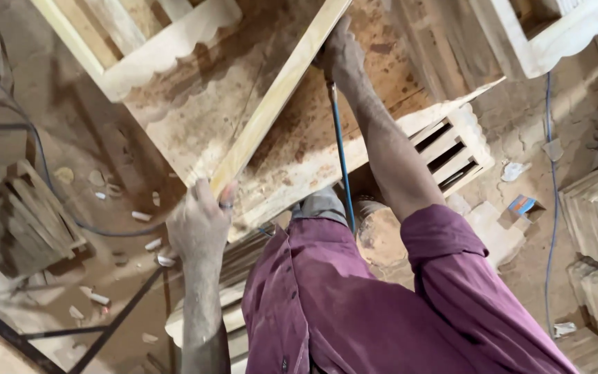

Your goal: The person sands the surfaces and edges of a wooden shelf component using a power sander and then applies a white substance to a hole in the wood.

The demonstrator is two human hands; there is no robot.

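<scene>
Left hand [198,221] round wooden slat's [278,93] near end — right hand [340,52] farther up.

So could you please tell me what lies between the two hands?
The head view shows a pale wooden slat running from the left hand up to the right hand, above the dusty board.

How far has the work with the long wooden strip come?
Done: slatted frames with scalloped edges stand finished around. In hand: left hand grips the near end of the long strip, right hand presses it against the dusty board. Left: no fastening is visible.
</scene>
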